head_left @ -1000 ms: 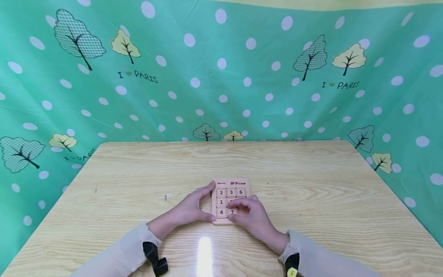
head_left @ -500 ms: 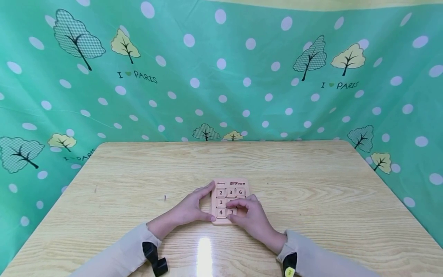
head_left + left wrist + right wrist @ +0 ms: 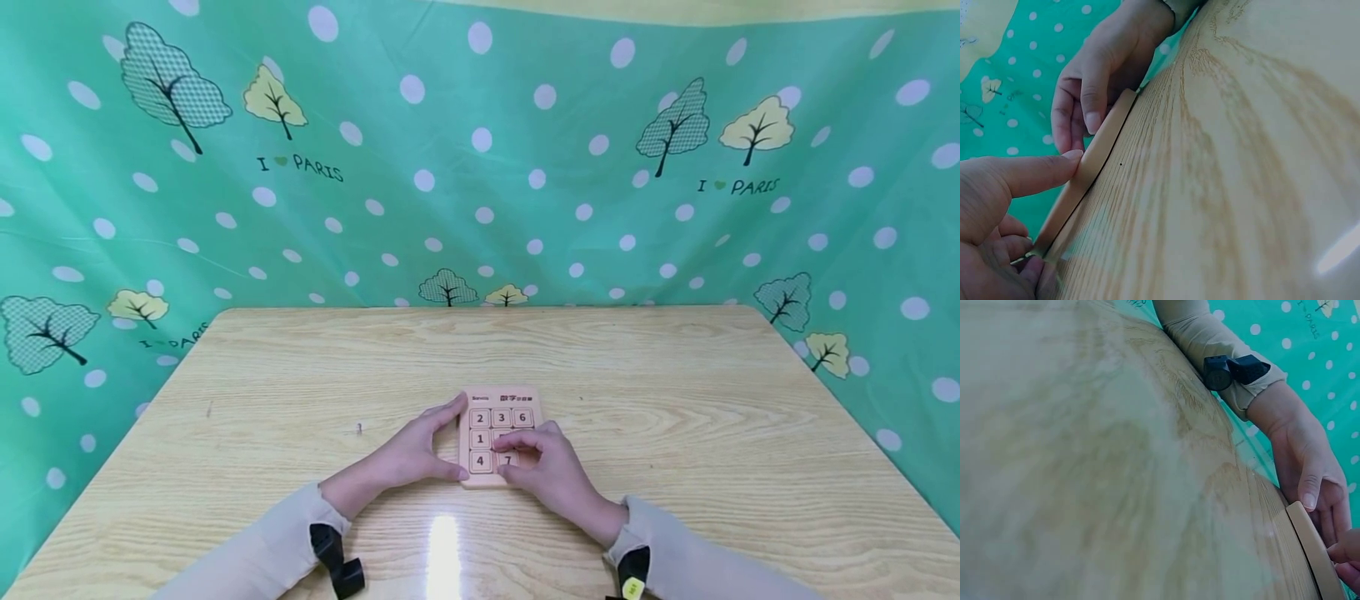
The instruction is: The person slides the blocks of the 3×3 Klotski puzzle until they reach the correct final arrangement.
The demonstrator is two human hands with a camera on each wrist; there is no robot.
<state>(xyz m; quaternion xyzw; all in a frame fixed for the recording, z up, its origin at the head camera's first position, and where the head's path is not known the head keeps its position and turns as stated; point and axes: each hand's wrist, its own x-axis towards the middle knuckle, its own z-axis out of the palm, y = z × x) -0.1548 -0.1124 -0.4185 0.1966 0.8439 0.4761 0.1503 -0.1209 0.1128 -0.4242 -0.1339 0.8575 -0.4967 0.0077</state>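
Number board (image 3: 487, 481), probably light, stiff; take edges, beside left hand (image 3: 408, 450), fingers spread. Right hand (image 3: 553, 473) over tiles (image 3: 508, 459): grasp indeterminable.

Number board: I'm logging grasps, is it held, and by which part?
Yes: the left grip holds the number board by its left edge. Whether the right grip pinches any tiles is unclear.

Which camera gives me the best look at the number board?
The head view: it shows the number board from above, with tiles 2, 3, 6, 1, 4 and 7 readable. Both wrist views show only its narrow side.
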